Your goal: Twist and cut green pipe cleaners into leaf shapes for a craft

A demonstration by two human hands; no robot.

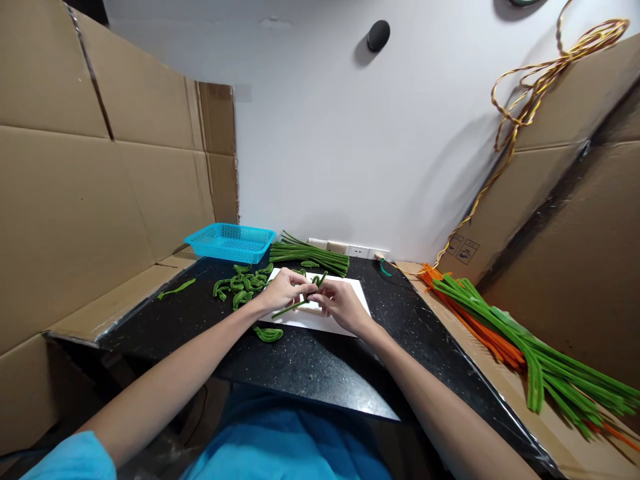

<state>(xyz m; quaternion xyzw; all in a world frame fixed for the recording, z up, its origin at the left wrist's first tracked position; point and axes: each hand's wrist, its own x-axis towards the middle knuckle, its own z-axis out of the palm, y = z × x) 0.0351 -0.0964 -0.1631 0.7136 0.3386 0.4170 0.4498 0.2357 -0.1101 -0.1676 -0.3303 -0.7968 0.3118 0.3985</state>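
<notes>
over the black table (400, 310), back from its near edge, my left hand (289, 289) and right hand (343, 303) pinch a fuzzy green stem (290, 309).

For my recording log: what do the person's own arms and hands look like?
The left hand and right hand are bare, with no gloves, and no watch shows on the uncovered forearms. A bright blue sleeve shows on the left arm; no right sleeve is in view.

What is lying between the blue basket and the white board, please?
In the head view, a loose pile of folded green pieces lies on the black table between the blue basket and the white board.
</notes>
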